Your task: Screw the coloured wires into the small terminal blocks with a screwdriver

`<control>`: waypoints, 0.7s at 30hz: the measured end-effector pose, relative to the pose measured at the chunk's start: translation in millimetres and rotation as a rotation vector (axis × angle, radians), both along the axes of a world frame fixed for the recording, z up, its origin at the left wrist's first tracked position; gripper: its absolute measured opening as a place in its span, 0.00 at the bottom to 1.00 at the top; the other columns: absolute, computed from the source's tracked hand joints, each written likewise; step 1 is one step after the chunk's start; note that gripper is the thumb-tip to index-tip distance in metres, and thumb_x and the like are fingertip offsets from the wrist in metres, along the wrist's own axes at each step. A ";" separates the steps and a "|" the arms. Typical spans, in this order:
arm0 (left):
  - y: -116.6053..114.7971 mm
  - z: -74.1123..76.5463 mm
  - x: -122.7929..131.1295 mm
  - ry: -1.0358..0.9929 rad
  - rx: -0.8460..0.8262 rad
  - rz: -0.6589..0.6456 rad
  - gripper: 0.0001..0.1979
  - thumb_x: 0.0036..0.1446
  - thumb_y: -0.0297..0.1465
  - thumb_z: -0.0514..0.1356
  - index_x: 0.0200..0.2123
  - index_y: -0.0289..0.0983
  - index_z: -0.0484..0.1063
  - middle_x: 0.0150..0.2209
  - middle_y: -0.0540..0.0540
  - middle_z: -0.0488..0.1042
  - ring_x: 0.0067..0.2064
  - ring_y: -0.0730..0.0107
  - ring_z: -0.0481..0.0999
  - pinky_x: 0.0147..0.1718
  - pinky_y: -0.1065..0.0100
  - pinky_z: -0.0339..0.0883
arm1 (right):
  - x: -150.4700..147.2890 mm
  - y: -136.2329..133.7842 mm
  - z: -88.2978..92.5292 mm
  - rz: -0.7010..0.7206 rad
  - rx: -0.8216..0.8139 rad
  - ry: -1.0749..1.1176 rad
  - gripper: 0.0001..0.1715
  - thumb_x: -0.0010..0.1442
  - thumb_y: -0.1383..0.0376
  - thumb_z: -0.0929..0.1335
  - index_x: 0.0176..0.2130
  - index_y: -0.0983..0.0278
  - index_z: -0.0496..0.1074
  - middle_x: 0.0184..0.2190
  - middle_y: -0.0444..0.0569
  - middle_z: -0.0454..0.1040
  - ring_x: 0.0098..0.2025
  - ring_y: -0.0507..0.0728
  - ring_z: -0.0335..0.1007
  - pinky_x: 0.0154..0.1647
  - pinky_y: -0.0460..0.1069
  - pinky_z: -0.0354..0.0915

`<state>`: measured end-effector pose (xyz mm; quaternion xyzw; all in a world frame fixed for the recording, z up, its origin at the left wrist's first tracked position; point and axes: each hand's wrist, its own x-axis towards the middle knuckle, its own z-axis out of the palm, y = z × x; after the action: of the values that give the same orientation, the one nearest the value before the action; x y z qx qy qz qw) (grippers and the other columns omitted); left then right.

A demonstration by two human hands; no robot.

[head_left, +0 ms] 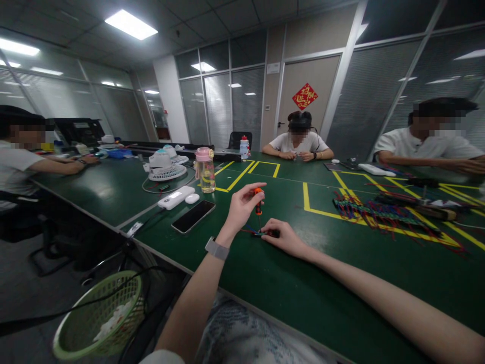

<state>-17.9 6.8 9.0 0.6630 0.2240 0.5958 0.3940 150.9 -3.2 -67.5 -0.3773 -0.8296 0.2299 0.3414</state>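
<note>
My left hand (241,206) is closed around the orange and black handle of a screwdriver (258,208). The screwdriver stands nearly upright, its shaft pointing down at a small circuit board (258,233) on the green table. Whether the tip touches a screw is too small to tell. Fingers of my right hand (285,237) pinch the board from the right, covering part of it. Thin red and blue wires stick out from the board's left side. Further right lies a row of similar green boards (386,215) with red and blue wires.
On the green table (265,293), a black phone (193,216), a white power bank (176,197), a pink-lidded bottle (206,174) and white fans (166,169) stand to the left. Yellow tape marks the surface. A green basket (62,331) sits on the floor. Several co-workers sit around the table.
</note>
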 end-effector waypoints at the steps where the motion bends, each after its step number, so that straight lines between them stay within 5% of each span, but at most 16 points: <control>1: -0.2 -0.1 0.0 0.023 0.024 0.037 0.16 0.53 0.35 0.62 0.45 0.37 0.73 0.40 0.45 0.73 0.37 0.71 0.73 0.37 0.70 0.70 | -0.1 -0.2 0.6 0.001 0.000 -0.003 0.08 0.55 0.66 0.68 0.36 0.65 0.76 0.31 0.48 0.69 0.30 0.52 0.65 0.32 0.47 0.63; 5: -0.2 0.2 0.6 0.012 0.005 -0.045 0.16 0.59 0.36 0.55 0.50 0.40 0.71 0.50 0.42 0.69 0.45 0.67 0.73 0.40 0.68 0.70 | -0.5 -0.5 1.5 -0.006 -0.007 -0.008 0.08 0.55 0.66 0.68 0.36 0.65 0.76 0.31 0.48 0.69 0.30 0.52 0.65 0.32 0.47 0.63; 8: 0.7 -0.2 0.9 -0.036 -0.056 -0.138 0.18 0.60 0.35 0.53 0.54 0.40 0.67 0.48 0.42 0.71 0.44 0.65 0.75 0.40 0.64 0.72 | -0.2 0.1 0.3 -0.007 -0.011 -0.004 0.08 0.55 0.66 0.69 0.36 0.66 0.76 0.32 0.48 0.69 0.31 0.52 0.65 0.32 0.47 0.63; 14: -0.9 0.8 0.0 0.038 0.040 0.060 0.15 0.54 0.34 0.61 0.45 0.38 0.74 0.44 0.44 0.72 0.41 0.69 0.74 0.39 0.69 0.70 | 0.1 -0.1 1.2 0.004 -0.014 0.000 0.09 0.55 0.66 0.68 0.37 0.66 0.76 0.32 0.48 0.69 0.31 0.52 0.65 0.33 0.47 0.63; 17: -1.5 0.9 1.0 -0.004 0.009 -0.034 0.16 0.60 0.34 0.54 0.50 0.39 0.71 0.50 0.42 0.69 0.46 0.66 0.73 0.42 0.66 0.70 | -0.3 -0.4 1.9 -0.001 -0.018 -0.002 0.08 0.55 0.66 0.68 0.36 0.66 0.76 0.32 0.48 0.69 0.31 0.52 0.65 0.33 0.47 0.63; 21: 0.1 -1.3 1.9 -0.037 -0.020 -0.022 0.17 0.58 0.35 0.57 0.50 0.38 0.70 0.43 0.43 0.73 0.39 0.69 0.75 0.39 0.66 0.71 | -0.4 0.3 1.0 -0.005 -0.015 -0.005 0.09 0.54 0.67 0.69 0.36 0.67 0.76 0.31 0.48 0.69 0.30 0.52 0.64 0.32 0.47 0.63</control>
<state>-16.1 6.8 7.7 0.6504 0.2150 0.6013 0.4112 150.5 -2.9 -66.5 -0.3825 -0.8279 0.2342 0.3369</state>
